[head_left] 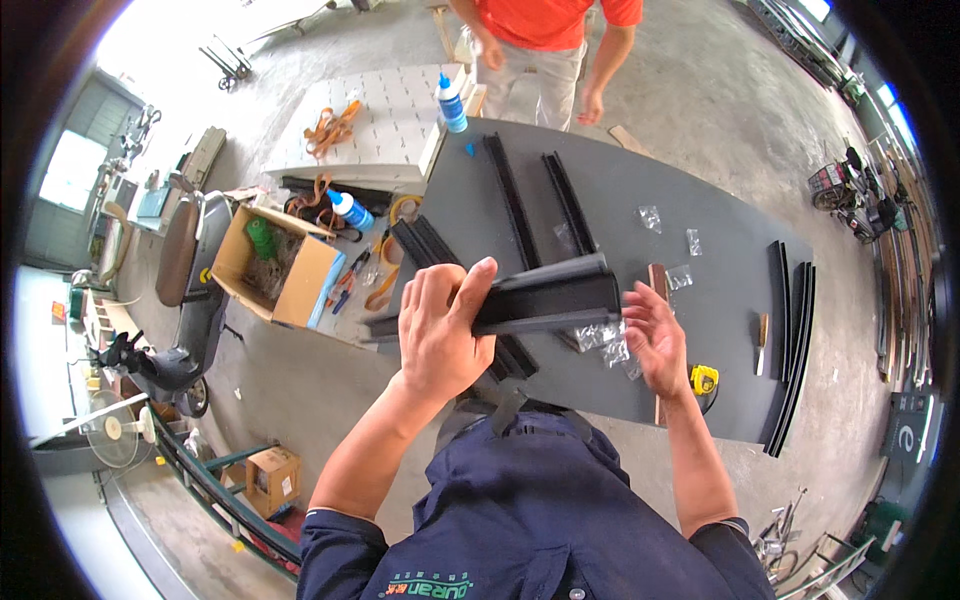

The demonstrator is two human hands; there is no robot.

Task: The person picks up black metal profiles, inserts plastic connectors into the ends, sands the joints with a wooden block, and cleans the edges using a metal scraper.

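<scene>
My left hand [440, 325] is wrapped round a black channel profile [550, 300], raised above the grey tabletop [690, 340] and lying roughly crosswise. By the profile's right end is my right hand [655, 338], its fingers spread and nothing in its palm. Beneath the left hand, more black profiles [425, 240] rest on the table, partly covered by the hand and the held piece. Small clear plastic packets [610, 345] lie below the profile's right end. A wooden strip [657, 280] is partly hidden behind my right hand.
Two black profiles [512, 200] lie farther back, several more [790, 345] along the right edge. A yellow tape measure [704, 379] and a brush-like tool [762, 342] sit at right. Glue bottles [452, 105], a cardboard box [270, 265] and a scooter [190, 290] are left. A person in orange [550, 40] stands opposite.
</scene>
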